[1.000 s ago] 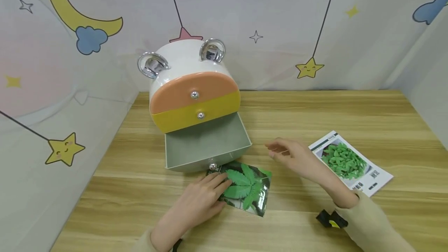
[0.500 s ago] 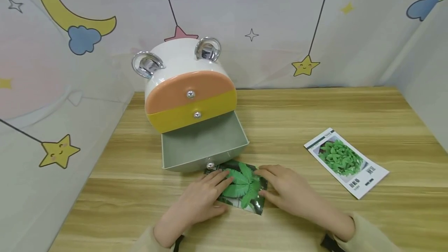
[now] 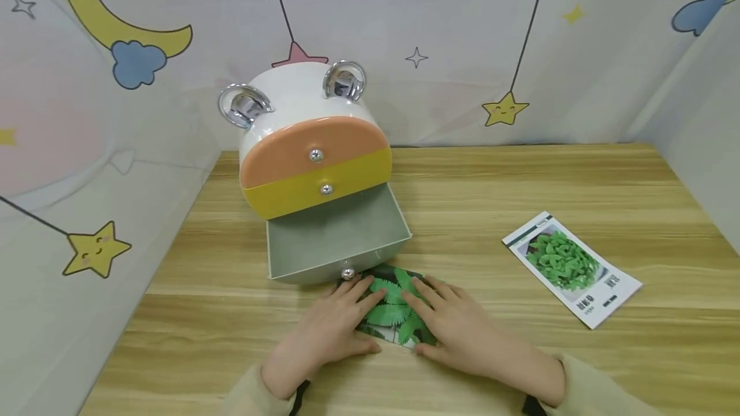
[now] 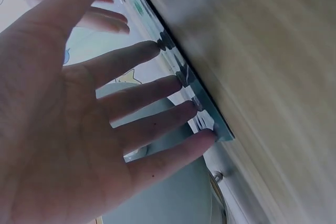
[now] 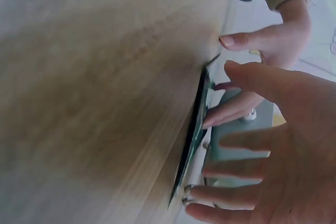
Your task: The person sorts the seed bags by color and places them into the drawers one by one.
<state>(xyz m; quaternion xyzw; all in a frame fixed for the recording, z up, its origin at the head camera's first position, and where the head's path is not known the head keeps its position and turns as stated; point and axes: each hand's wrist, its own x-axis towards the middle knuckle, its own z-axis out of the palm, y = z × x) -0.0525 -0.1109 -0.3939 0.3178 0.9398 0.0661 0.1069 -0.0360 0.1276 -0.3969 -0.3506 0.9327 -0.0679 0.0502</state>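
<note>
A glossy seed packet (image 3: 390,314) printed with green leaves lies flat in front of the pulled-out sage drawer (image 3: 338,236), its far edge close under the drawer's silver knob. My left hand (image 3: 326,323) rests fingertips on its left side, fingers spread and nearly straight. From the other side my right hand (image 3: 462,323) covers the packet's right part, fingers extended. In the left wrist view, the fingertips of the left hand (image 4: 79,129) touch the packet's surface (image 4: 202,93) near its edge. The right wrist view shows the packet (image 5: 195,127) edge-on, beside the right hand's spread fingers.
Behind the hands stands a small white drawer cabinet (image 3: 300,88) with silver ears and orange and yellow drawer fronts pushed in. A second, white-bordered seed packet (image 3: 569,268) lies on the wooden table (image 3: 462,198) at the right. A cartoon-printed cloth (image 3: 376,11) closes off the back.
My right hand has come down and left from beside the white-bordered packet onto the leaf packet, sliding farther over it. The left hand has stayed at the packet's left side.
</note>
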